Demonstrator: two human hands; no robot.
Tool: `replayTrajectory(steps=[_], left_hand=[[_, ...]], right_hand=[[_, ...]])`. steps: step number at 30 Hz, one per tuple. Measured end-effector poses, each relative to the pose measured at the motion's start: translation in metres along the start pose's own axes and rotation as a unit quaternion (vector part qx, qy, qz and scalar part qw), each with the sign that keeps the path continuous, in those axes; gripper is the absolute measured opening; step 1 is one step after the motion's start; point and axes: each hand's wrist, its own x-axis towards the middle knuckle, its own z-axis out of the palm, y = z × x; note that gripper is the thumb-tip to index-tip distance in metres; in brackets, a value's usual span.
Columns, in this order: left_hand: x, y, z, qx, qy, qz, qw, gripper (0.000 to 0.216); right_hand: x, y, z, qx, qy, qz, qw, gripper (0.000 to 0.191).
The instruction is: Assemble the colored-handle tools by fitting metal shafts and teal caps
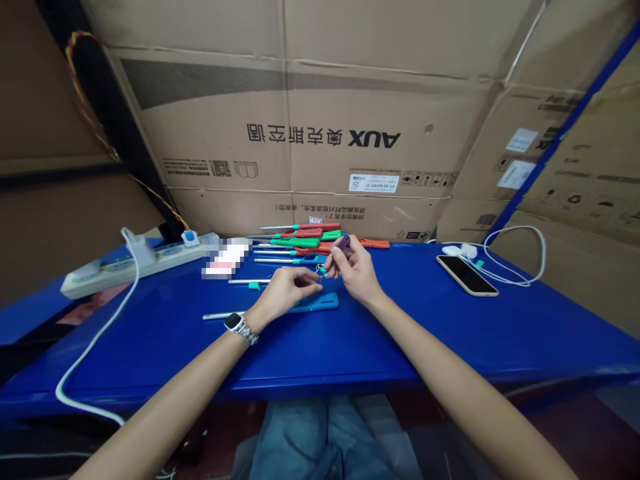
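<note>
My left hand point(287, 288) rests on the blue table point(150, 333) with its fingers pinched together near a tiny part I cannot make out. My right hand point(356, 267) is closed round a small dark purple-handled screwdriver point(341, 245), its tip pointing down toward my left fingertips. A blue screwdriver handle point(320, 304) lies just under both hands, its metal shaft point(220, 315) sticking out to the left. Behind the hands lies a pile of red, green and blue screwdrivers point(310, 239). I wear a watch point(235, 323) on the left wrist.
A white power strip point(135, 261) with plugs and a white cable point(95, 340) sits at the left. A phone point(467, 274) with a white charger cable point(520, 257) lies at the right. Large cardboard boxes point(320, 120) stand behind the table. A blurred patch sits near the strip.
</note>
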Motion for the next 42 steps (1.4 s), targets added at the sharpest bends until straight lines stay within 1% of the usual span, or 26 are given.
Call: replayTrajectory(steps=[3, 4, 6, 8, 11, 16, 25, 31, 38, 42], left_hand=[[-0.005, 0.002, 0.003, 0.081, -0.02, 0.061, 0.995, 0.044], [-0.006, 0.003, 0.004, 0.115, -0.033, 0.08, 0.99, 0.046], [-0.007, 0.003, 0.005, 0.163, -0.067, 0.103, 0.979, 0.044], [-0.007, 0.003, 0.005, 0.178, -0.096, 0.11, 0.973, 0.039], [-0.006, 0.002, 0.001, 0.162, -0.111, 0.099, 0.975, 0.036], [-0.006, -0.001, -0.006, 0.114, -0.106, 0.071, 0.985, 0.034], [-0.006, -0.004, -0.004, 0.077, -0.1, 0.059, 0.99, 0.033], [-0.006, -0.004, -0.005, 0.087, -0.105, 0.054, 0.989, 0.033], [-0.005, -0.004, -0.004, 0.089, -0.107, 0.057, 0.989, 0.032], [-0.005, -0.004, -0.004, 0.088, -0.104, 0.051, 0.989, 0.033]], right_hand=[[0.0, 0.002, -0.003, -0.026, 0.013, 0.0, 1.0, 0.029], [0.0, 0.002, -0.004, -0.035, 0.018, -0.001, 0.999, 0.029], [-0.001, 0.003, -0.006, -0.056, 0.023, -0.006, 0.998, 0.027], [-0.002, 0.002, -0.005, -0.081, 0.018, -0.012, 0.996, 0.026], [-0.004, -0.001, -0.004, -0.107, 0.008, -0.017, 0.994, 0.024], [-0.009, -0.005, 0.001, -0.145, -0.017, -0.026, 0.989, 0.022], [-0.01, -0.004, 0.003, -0.152, -0.028, -0.023, 0.988, 0.022], [-0.01, -0.003, 0.002, -0.163, -0.04, -0.019, 0.986, 0.019], [-0.01, -0.001, 0.002, -0.162, -0.045, -0.014, 0.986, 0.023], [-0.009, -0.003, 0.002, -0.149, -0.07, -0.002, 0.986, 0.025]])
